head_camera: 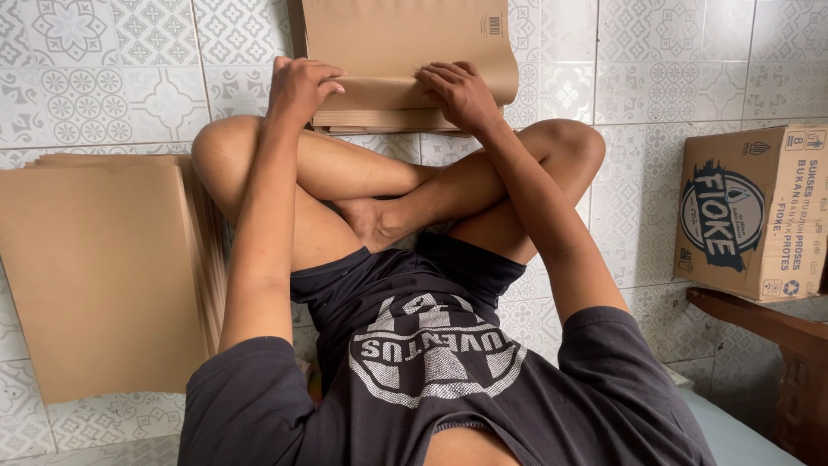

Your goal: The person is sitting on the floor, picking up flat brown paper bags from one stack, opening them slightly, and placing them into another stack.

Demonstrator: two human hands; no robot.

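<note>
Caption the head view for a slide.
Seated cross-legged on patterned tiles, left hand and right hand press a folded brown paper sheet atop a stack.

bare tile right of paper stack (405,52); brown sheets (95,267) left, carton (750,211) right

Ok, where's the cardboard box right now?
In the head view, the cardboard box sits at the far right, on a dark wooden ledge beside the person's right knee.

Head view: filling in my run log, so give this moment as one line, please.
left hand: pressing folded brown paper sheet | right hand: flat on same fold | paper stack: at person's left on tiled floor
</note>
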